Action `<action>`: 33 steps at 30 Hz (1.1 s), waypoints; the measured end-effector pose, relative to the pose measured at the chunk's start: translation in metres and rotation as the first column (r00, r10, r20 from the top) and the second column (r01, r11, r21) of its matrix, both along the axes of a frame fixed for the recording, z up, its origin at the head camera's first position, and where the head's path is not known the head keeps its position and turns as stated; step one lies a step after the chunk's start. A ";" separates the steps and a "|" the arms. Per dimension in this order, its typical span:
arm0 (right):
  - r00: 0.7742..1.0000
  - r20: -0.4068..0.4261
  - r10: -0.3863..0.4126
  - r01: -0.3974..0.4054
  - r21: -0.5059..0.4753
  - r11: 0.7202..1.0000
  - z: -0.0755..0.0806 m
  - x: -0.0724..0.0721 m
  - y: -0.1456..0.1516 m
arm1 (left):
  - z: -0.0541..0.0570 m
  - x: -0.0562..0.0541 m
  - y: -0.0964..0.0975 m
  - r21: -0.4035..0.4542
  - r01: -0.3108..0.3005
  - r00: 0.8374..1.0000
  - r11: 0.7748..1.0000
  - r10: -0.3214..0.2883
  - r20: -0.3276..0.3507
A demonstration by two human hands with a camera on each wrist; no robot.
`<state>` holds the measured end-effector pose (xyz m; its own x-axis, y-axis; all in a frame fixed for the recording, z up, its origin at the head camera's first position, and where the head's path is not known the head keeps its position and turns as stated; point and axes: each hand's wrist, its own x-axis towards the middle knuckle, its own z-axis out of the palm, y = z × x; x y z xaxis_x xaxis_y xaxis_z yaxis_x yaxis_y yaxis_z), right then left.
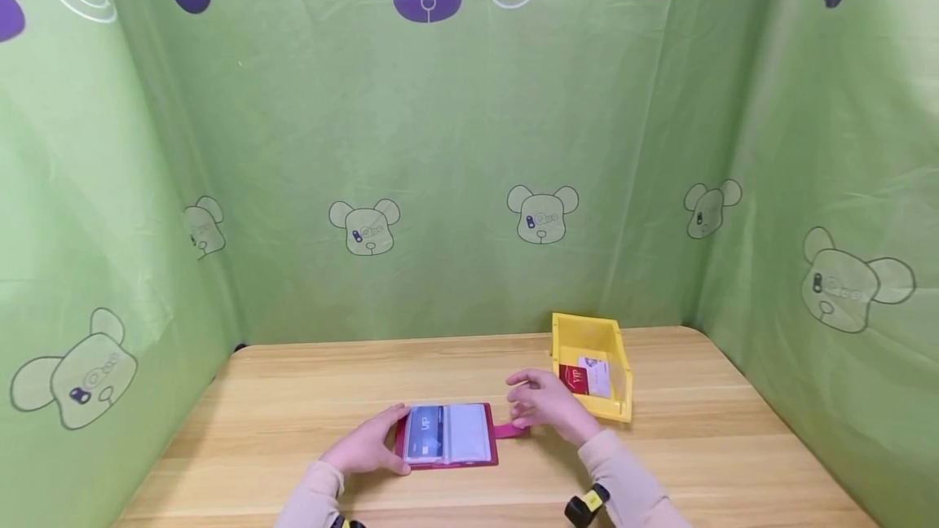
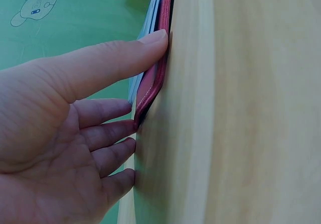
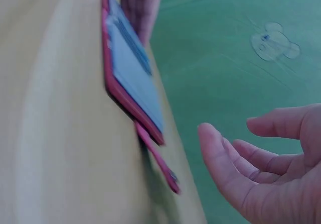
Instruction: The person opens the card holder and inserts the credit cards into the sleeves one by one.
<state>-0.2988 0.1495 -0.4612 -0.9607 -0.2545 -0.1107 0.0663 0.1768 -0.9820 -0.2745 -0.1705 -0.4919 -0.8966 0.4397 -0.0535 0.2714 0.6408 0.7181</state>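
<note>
While the left hand (image 1: pixel 369 442) holds the left end of a red, book-style card holder with clear plastic sleeves (image 1: pixel 491 434), the right hand (image 1: pixel 548 406) is empty. Left thumb sits at the holder's near corner, other fingers toward the far corner, nearly straight. Right fingers loosely bent, gripping nothing; the right wrist view shows a gap between them and the strap.

Holder lies open on the light wood-grain table (image 1: pixel 293 398), lower centre of the head frame. Left-side sleeve carries a blue card marked VIP (image 1: pixel 424 433); right-side sleeve (image 1: pixel 468 433) looks pale and translucent. Narrow magenta closure strap (image 1: pixel 508 431) sticks out from the right edge, its end partly behind the right hand in the head view. Right wrist view shows a small dark spot near the strap tip.

Yellow open plastic bin (image 1: pixel 605 407) stands right of centre, just beyond the right hand. Inside: a red card marked VIP (image 1: pixel 574 380) and a white printed card (image 1: pixel 597 377), side by side, touching or overlapping, can't tell which.

Light beige sleeves (image 1: pixel 619 471) on both arms, black-and-yellow device (image 1: pixel 585 505) at the right wrist. Green fabric backdrop (image 1: pixel 455 129) with bear heads and smileys fills the upper frame and both sides.
</note>
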 end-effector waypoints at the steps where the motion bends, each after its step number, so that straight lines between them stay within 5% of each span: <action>1: 1.000 0.001 -0.008 0.008 -0.001 1.000 0.002 -0.001 0.004 | 0.001 0.001 0.000 0.002 -0.001 1.000 1.000 0.001 0.002; 17: 0.987 -0.025 -0.159 0.157 -0.059 0.986 0.016 -0.024 0.059 | -0.001 -0.002 0.000 -0.005 0.004 1.000 1.000 -0.004 0.004; 24: 0.957 -0.032 -0.287 0.285 -0.072 0.956 0.013 -0.035 0.068 | 0.003 0.000 0.000 0.007 -0.002 1.000 1.000 0.002 -0.002; 33: 0.926 -0.116 -0.360 0.373 0.115 0.921 -0.003 -0.042 0.074 | 0.003 0.001 0.001 0.012 -0.005 1.000 1.000 0.005 0.006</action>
